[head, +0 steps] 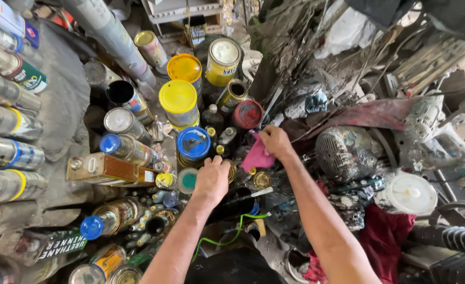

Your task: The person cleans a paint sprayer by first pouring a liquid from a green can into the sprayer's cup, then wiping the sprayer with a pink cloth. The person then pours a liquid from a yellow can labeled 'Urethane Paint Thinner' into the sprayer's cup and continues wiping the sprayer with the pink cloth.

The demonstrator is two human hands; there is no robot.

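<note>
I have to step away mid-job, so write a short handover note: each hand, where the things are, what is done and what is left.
Left hand: palm down among the small cans, fingertips by the blue-lidded can; whether it grips anything cannot be told.
Right hand: closed on a pink cloth, just below the red-lidded can.
Things: paint cans crowd the floor, two yellow-lidded tubs behind them, a rectangular thinner tin lying to the left.
Done: cloth is in hand.
Left: no can looks freshly wiped or lifted; the cloth has not yet been put to one.
</note>
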